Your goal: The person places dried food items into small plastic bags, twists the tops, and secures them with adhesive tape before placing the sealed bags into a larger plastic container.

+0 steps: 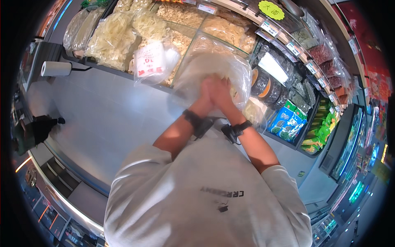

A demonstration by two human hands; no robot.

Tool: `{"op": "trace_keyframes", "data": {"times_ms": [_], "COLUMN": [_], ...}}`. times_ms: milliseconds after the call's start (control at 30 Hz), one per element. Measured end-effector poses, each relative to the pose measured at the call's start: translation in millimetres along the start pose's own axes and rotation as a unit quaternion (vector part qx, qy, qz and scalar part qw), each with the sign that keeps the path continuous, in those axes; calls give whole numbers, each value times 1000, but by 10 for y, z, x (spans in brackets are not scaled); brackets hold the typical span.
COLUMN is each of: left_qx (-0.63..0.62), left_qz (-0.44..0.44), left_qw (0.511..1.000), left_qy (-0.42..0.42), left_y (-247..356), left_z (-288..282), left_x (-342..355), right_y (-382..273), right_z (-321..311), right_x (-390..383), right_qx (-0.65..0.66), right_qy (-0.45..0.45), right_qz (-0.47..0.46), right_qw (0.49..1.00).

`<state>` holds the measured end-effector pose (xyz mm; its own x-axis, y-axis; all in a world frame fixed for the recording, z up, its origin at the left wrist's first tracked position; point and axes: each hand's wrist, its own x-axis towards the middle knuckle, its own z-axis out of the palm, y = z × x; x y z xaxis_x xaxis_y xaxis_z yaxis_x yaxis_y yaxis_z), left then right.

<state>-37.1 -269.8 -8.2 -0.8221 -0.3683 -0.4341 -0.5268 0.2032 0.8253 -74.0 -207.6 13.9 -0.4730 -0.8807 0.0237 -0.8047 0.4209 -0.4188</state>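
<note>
Straight ahead of me, my left hand (204,94) and my right hand (222,91) are pressed close together, fingers blurred and folded in. Both grip a large clear plastic bag (201,66), which spreads out beyond and around them. What lies inside the bag is hard to make out through the haze. The bag hangs over the near edge of a bin with a glass divider (186,57). To its left, another clear bag with red print on white (150,59) lies on pale dried slices (181,14).
Bundles of pale dried sheets in clear wrap (113,41) fill the left bins. Dark round packs (267,84), blue-green packets (288,120) and green-yellow packets (319,129) are to the right. A white roll (56,68) sticks out at the left. Another person (39,129) is far left.
</note>
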Motion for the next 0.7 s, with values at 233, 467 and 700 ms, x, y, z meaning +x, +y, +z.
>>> {"op": "trace_keyframes", "data": {"times_ms": [233,467,700], "left_qx": [-708,-766,-810], "left_qz": [10,41,58], "left_qw": [702,638,581], "left_qy": [-69,-68,60], "left_y": [-159,187,777], "left_z": [186,197,307], "left_x": [-448,-560,-673], "right_y": [29,200,360], "right_z": [68,-114,10], "right_x": [-194,-427,-351], "right_qx": [-77,-160,-19], "right_qy": [-45,20,-38], "right_qz": [19,-148,-84], "right_qw": [996,976,996]}}
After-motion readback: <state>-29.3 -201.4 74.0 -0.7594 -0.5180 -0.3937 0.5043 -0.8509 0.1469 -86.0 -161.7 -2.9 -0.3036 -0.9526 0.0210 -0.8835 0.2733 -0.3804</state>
